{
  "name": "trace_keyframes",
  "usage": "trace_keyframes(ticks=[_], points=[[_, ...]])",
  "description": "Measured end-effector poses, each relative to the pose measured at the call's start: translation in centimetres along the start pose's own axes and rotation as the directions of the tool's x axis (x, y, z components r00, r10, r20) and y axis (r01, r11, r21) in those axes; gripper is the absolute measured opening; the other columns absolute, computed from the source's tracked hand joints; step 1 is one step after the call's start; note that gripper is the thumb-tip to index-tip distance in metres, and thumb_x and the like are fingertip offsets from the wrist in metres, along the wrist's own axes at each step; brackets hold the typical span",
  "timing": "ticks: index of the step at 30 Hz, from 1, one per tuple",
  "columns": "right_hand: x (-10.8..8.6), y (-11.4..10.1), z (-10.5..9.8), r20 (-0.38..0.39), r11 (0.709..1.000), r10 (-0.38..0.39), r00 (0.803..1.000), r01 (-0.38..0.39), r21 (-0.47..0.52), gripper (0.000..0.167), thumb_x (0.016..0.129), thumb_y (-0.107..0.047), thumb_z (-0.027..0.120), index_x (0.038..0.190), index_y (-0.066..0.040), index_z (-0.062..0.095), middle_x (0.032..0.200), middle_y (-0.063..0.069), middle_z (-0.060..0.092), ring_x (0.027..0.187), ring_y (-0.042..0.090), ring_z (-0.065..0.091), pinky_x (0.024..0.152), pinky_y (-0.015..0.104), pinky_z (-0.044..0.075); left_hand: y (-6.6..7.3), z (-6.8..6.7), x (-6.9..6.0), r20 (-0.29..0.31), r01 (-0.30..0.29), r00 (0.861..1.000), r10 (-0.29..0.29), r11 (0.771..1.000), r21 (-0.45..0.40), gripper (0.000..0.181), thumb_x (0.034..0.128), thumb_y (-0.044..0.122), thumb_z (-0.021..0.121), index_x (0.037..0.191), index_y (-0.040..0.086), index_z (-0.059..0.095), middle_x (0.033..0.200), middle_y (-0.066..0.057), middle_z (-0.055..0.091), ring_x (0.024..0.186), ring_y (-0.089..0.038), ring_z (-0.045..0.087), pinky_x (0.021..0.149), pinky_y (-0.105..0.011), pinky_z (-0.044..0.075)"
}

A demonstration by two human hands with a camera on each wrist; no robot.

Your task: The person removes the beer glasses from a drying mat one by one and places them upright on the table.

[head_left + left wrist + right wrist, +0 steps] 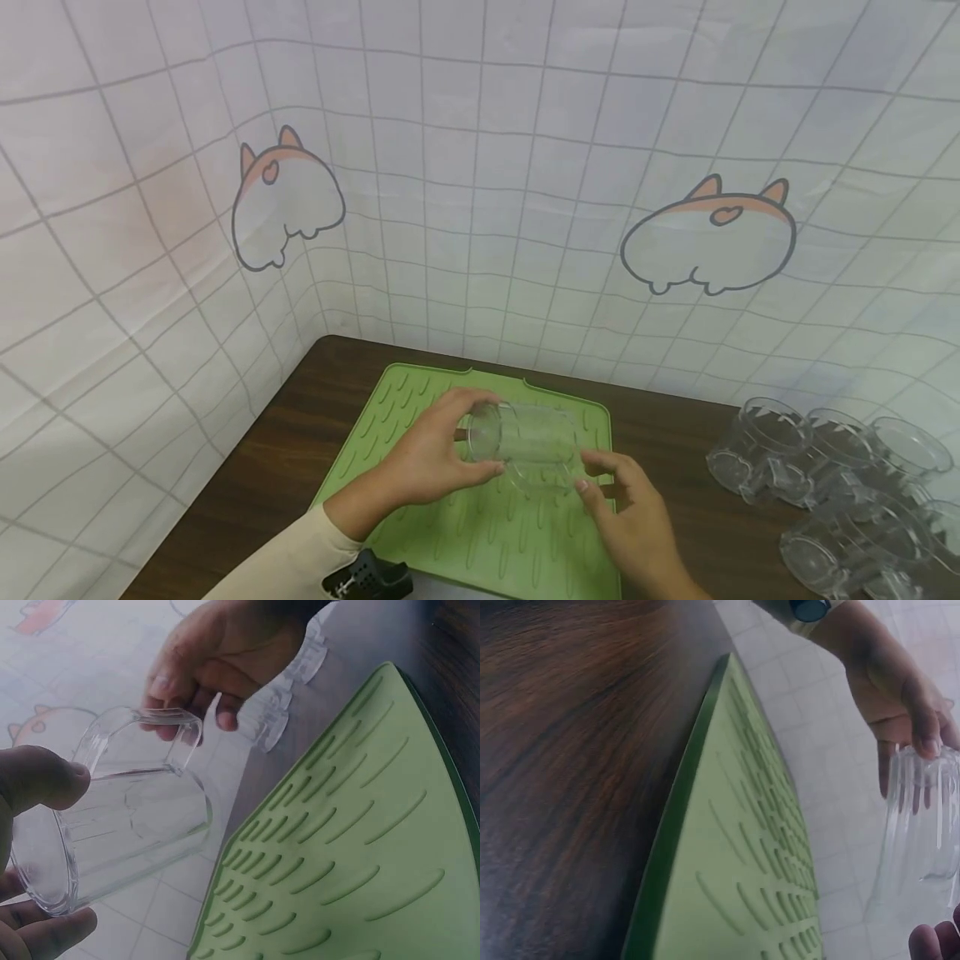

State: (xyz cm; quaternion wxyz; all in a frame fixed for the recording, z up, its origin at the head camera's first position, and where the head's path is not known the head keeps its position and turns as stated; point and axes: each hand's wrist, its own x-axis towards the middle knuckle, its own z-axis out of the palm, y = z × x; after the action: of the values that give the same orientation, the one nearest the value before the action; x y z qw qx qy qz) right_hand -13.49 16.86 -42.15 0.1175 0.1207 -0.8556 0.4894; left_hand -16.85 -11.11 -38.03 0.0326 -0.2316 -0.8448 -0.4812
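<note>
A clear glass mug (536, 437) lies on its side in the air above a green ridged mat (480, 533). My left hand (427, 458) grips one end of it, with thumb and fingers spread around the glass. In the left wrist view the mug's handle (139, 724) faces up towards my right hand (225, 664). The right hand's fingers are loosely bent beside the mug's other end, and I cannot tell whether they touch it. In the right wrist view, a few right fingertips (928, 943) show below the mug (922, 832).
Several clear glass mugs (840, 467) stand grouped on the dark wooden table (675, 442) at the right. A white grid-patterned cloth (480, 208) with cartoon animals hangs behind and to the left. A black strapped device (367, 575) is at my left wrist.
</note>
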Motion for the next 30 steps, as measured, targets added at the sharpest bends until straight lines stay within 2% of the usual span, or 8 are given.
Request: trace_keyframes(ticks=[5,11,16,21,26,30], points=[[-0.4,0.4,-0.2,0.033,0.998,0.069,0.997,-0.069,-0.002,0.029,0.097,-0.012,0.073,0.125,-0.009,0.066,0.118,0.004,0.067,0.093,0.02,0.067,0.074,0.032,0.058,0.1,0.1,0.2,-0.02,-0.011,1.0,0.011,1.0,-0.024,0.069,0.0805,0.017,0.09,0.14,0.019,0.055,0.137,0.004,0.05,0.117,-0.014,0.056,0.094,-0.03,0.055],[-0.8,0.6,0.0,0.081,0.99,0.14,0.987,-0.141,0.011,0.023,0.099,-0.022,0.071,0.121,-0.015,0.069,0.113,-0.001,0.068,0.088,0.017,0.068,0.073,0.03,0.055,0.2,0.3,0.2,-0.046,-0.009,0.999,0.006,0.998,-0.063,0.071,0.08,0.013,0.09,0.14,0.019,0.054,0.137,0.004,0.05,0.117,-0.015,0.055,0.093,-0.031,0.055],[-1.0,0.8,0.4,0.076,0.99,0.107,0.991,-0.113,0.085,0.014,0.1,-0.018,0.069,0.114,-0.014,0.072,0.119,0.0,0.069,0.091,0.018,0.07,0.075,0.031,0.058,0.4,0.5,0.3,-0.057,-0.012,0.998,0.006,0.996,-0.093,0.071,0.08,0.012,0.09,0.14,0.021,0.054,0.137,0.004,0.049,0.119,-0.015,0.055,0.092,-0.031,0.056],[-1.1,0.6,0.5,0.064,0.983,0.079,0.995,-0.089,0.158,0.014,0.101,-0.014,0.067,0.114,-0.009,0.072,0.121,0.006,0.069,0.084,0.02,0.072,0.072,0.031,0.059,0.4,0.7,0.3,-0.071,-0.019,0.997,0.011,0.994,-0.106,0.07,0.0798,0.012,0.09,0.139,0.022,0.054,0.136,0.004,0.05,0.118,-0.016,0.055,0.091,-0.032,0.056],[-1.1,0.2,0.6,0.051,0.972,0.088,0.995,-0.097,0.214,0.014,0.101,-0.01,0.066,0.113,-0.005,0.071,0.121,0.009,0.069,0.088,0.02,0.073,0.074,0.031,0.059,0.3,0.9,0.3,-0.081,-0.017,0.997,0.008,0.994,-0.109,0.07,0.0791,0.012,0.091,0.138,0.02,0.055,0.134,0.003,0.051,0.118,-0.018,0.056,0.089,-0.031,0.057],[-1.1,0.0,0.7,0.038,0.969,0.103,0.994,-0.108,0.221,0.015,0.101,-0.011,0.066,0.114,-0.004,0.071,0.12,0.01,0.07,0.084,0.021,0.073,0.073,0.031,0.059,0.2,0.9,0.2,-0.084,-0.004,0.996,-0.004,0.995,-0.097,0.071,0.0786,0.013,0.091,0.138,0.02,0.053,0.131,0.002,0.052,0.117,-0.018,0.056,0.088,-0.031,0.058]])
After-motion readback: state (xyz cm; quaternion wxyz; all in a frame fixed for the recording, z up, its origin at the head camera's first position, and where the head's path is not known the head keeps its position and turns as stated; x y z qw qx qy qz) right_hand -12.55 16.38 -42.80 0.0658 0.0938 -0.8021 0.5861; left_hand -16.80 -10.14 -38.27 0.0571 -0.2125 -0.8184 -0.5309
